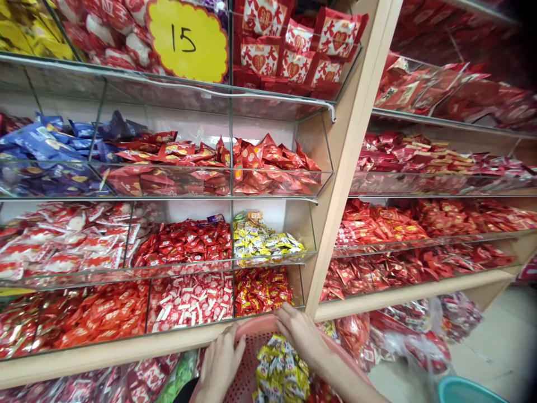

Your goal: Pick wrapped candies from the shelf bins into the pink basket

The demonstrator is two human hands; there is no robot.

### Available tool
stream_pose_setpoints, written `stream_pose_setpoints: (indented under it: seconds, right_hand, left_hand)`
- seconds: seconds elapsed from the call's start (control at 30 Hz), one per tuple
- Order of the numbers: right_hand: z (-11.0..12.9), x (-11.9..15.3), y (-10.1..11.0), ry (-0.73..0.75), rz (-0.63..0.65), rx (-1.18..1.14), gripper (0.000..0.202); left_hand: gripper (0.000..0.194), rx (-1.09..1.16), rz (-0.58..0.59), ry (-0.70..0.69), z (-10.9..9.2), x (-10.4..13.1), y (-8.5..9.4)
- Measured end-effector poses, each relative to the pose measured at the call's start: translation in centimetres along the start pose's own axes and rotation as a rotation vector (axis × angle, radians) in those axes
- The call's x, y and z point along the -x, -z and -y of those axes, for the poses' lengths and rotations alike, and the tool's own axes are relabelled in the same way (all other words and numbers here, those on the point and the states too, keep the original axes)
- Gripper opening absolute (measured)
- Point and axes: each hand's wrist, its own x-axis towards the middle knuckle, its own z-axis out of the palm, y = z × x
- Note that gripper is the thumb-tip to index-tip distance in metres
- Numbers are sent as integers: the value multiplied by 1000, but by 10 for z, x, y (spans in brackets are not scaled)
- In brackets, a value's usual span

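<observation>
A pink perforated plastic basket (251, 342) is at the bottom centre, tilted up against the front edge of the lowest shelf. My left hand (221, 358) grips its rim on the left, fingers curled over the edge. On the far rim, my right hand (298, 331) has its fingers bent over the plastic; the forearm crosses the basket's right side. Inside lie yellow-and-white wrapped candies (282, 369), with some red wrapped candies (323, 390) beside them, partly hidden by my right arm. Just beyond my right hand is a compartment of red-and-yellow wrapped candies (263, 291).
Wooden shelving (354, 140) with glass dividers holds many wrapped sweets. A yellow price sign (187, 42) reads 15. Bagged sweets (413, 341) lie under the shelves at right. A teal tub (465, 390) stands on the tiled floor (499, 336). Yellow-and-white candies (264, 238) fill a middle compartment.
</observation>
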Motion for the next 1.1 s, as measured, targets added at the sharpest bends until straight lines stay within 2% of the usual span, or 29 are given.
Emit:
stream_pose_setpoints:
  seconds: [0.13, 0.23, 0.3, 0.4, 0.53, 0.7, 0.97, 1.1]
  right_hand:
    - [21, -15, 54, 136, -143, -143, 25]
    - [36, -41, 95, 200, -294, -190, 21]
    - [43, -63, 117, 181, -363, -139, 16]
    - [48, -97, 135, 58, -324, 41, 14]
    - [53, -126, 140, -96, -152, 222, 21]
    - [60, -136, 140, -194, -32, 202, 21]
    - [45, -146, 129, -241, -53, 100, 19]
    - [30, -151, 127, -255, -179, -170, 10]
  left_hand:
    - [44, -20, 19, 16, -1, 0, 1]
    - [44, -24, 36, 27, -1, -1, 2]
    - [43, -17, 27, 12, -1, -1, 1]
    - [44, -23, 16, 6, 2, -1, -1]
    - [44, 0, 23, 10, 4, -2, -4]
    - [44, -19, 25, 15, 3, -3, -2]
    - [44, -15, 26, -1, 3, -3, -3]
    - [45, -21, 29, 4, 2, -2, -1]
